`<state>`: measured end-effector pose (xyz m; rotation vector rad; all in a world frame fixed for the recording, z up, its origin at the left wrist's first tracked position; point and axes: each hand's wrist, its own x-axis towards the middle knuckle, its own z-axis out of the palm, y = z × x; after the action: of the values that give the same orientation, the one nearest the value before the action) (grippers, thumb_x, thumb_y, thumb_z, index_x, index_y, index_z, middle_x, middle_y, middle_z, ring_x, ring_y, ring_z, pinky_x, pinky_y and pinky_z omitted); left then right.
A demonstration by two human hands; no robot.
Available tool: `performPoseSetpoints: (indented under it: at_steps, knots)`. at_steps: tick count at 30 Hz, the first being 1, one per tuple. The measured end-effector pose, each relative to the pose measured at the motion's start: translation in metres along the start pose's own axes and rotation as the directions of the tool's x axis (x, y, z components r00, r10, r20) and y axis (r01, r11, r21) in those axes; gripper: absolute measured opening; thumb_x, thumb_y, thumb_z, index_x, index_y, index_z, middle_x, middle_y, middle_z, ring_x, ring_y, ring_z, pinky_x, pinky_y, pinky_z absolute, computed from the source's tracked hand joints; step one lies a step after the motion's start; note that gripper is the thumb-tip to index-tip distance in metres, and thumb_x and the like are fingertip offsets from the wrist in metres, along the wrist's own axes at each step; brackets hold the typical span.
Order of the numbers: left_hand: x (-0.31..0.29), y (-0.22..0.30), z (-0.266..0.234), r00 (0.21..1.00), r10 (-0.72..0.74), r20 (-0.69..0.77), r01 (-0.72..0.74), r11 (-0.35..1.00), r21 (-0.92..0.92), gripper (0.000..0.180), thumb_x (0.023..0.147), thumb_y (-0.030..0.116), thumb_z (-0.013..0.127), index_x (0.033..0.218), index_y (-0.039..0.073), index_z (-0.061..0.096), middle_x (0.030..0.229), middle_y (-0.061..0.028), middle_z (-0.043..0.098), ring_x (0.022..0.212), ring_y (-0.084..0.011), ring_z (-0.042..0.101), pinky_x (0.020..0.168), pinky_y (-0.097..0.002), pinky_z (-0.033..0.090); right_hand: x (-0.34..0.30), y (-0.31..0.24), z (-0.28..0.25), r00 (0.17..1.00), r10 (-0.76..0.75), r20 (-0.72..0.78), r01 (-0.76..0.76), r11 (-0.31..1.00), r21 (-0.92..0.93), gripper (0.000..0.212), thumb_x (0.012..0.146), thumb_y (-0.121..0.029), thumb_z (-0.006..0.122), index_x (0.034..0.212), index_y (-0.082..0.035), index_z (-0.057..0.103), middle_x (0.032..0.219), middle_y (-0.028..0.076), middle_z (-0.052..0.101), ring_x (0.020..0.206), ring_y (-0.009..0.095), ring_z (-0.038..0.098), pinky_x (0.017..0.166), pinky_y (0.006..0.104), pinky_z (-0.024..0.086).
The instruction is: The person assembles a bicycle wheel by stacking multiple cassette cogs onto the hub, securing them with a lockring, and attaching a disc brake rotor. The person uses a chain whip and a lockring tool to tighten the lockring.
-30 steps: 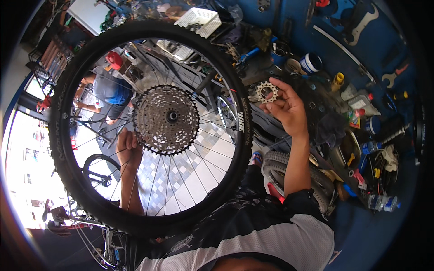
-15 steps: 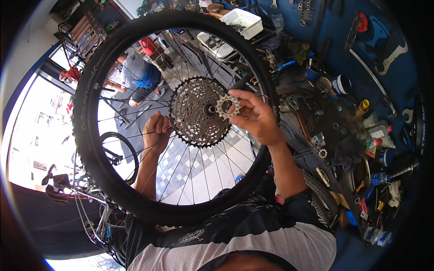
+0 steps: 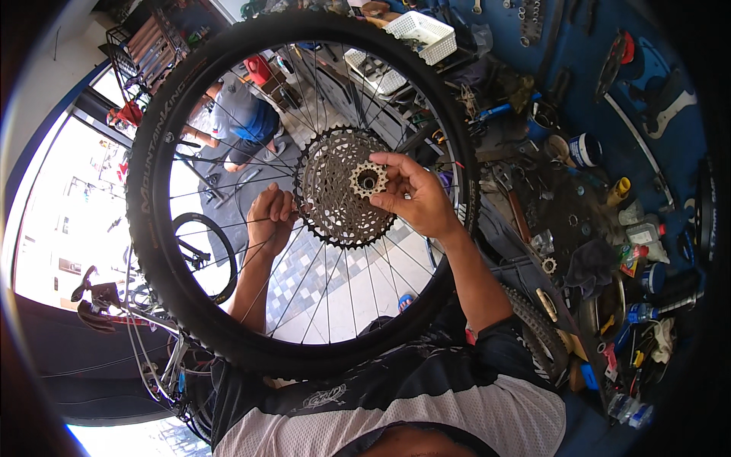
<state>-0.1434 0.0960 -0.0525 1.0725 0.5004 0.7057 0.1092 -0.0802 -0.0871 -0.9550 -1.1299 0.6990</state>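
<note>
A bicycle wheel [image 3: 196,323] with a knobby black tyre stands upright in front of me. At its hub sits a large cassette [image 3: 333,206] of many toothed rings. Between the thumb and fingers of my right hand [image 3: 417,196] is a small silver sprocket [image 3: 357,182], its opening over the hub's end at the cassette's centre. Whether it is seated there cannot be seen. My left hand [image 3: 270,217], fingers curled, is at the cassette's left edge among the spokes; what it grips, if anything, is hidden.
To the right, a cluttered workbench [image 3: 563,221] holds tools, bottles and another small sprocket [image 3: 548,265]. White baskets [image 3: 421,36] stand at the back. Beyond the wheel a person [image 3: 242,118] crouches near bicycle parts. A bicycle [image 3: 164,358] is close on my left.
My right hand has brought the small sprocket leftward, from beside the hub's end to over it. The left hand stays by the cassette's edge. The whole view has shifted slightly.
</note>
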Motion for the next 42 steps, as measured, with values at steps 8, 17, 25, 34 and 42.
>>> performPoseSetpoints:
  at_steps: [8,17,25,34,42]
  knots:
    - [-0.001,0.001,0.007,0.999,0.007,-0.045,-0.007,1.000,-0.021,0.057,0.109,0.031,0.050,0.056,0.017,0.038,0.057,0.0012,0.035,0.064,-0.0137,0.044,0.075,-0.0355,0.051,-0.002,0.000,0.003,0.999,0.032,-0.007,-0.032,0.999,-0.039,0.064,0.086,-0.014,0.087,0.143,-0.007,0.058,0.099,-0.001,0.059,0.080,0.006,0.051,0.073,0.0227,0.047]
    - [0.001,0.000,0.003,0.998,0.006,-0.069,-0.007,1.000,-0.007,0.058,0.109,0.031,0.052,0.055,0.018,0.037,0.055,0.0028,0.033,0.062,-0.0126,0.043,0.069,-0.0310,0.045,-0.005,-0.013,0.005,0.997,0.075,-0.011,-0.076,0.986,-0.145,0.062,0.085,-0.012,0.087,0.141,-0.008,0.059,0.099,0.001,0.059,0.079,0.008,0.051,0.072,0.0240,0.048]
    - [-0.001,0.002,0.009,0.998,0.014,-0.060,-0.014,1.000,-0.005,0.057,0.108,0.031,0.052,0.055,0.018,0.037,0.055,0.0028,0.034,0.062,-0.0127,0.043,0.072,-0.0316,0.047,-0.003,-0.011,-0.001,1.000,-0.018,0.009,0.020,0.965,-0.261,0.063,0.084,-0.018,0.088,0.141,-0.011,0.061,0.103,0.004,0.057,0.080,0.013,0.053,0.073,0.0279,0.050]
    - [-0.002,0.002,0.008,0.997,0.000,-0.076,0.000,1.000,-0.003,0.057,0.109,0.030,0.051,0.055,0.018,0.037,0.055,0.0020,0.033,0.063,-0.0133,0.043,0.079,-0.0358,0.052,0.000,-0.015,-0.006,0.998,0.035,0.044,-0.021,0.958,-0.285,0.061,0.085,-0.020,0.087,0.140,-0.012,0.062,0.106,0.004,0.056,0.082,0.014,0.053,0.076,0.0295,0.050]
    - [0.000,-0.001,0.001,0.999,-0.009,-0.036,0.009,1.000,-0.006,0.056,0.109,0.031,0.051,0.056,0.017,0.038,0.057,0.0012,0.034,0.063,-0.0143,0.043,0.086,-0.0445,0.057,0.001,-0.019,-0.009,0.999,0.003,0.047,0.018,0.900,-0.436,0.060,0.084,-0.021,0.086,0.138,-0.014,0.062,0.114,0.008,0.060,0.101,0.024,0.064,0.085,0.0359,0.054]
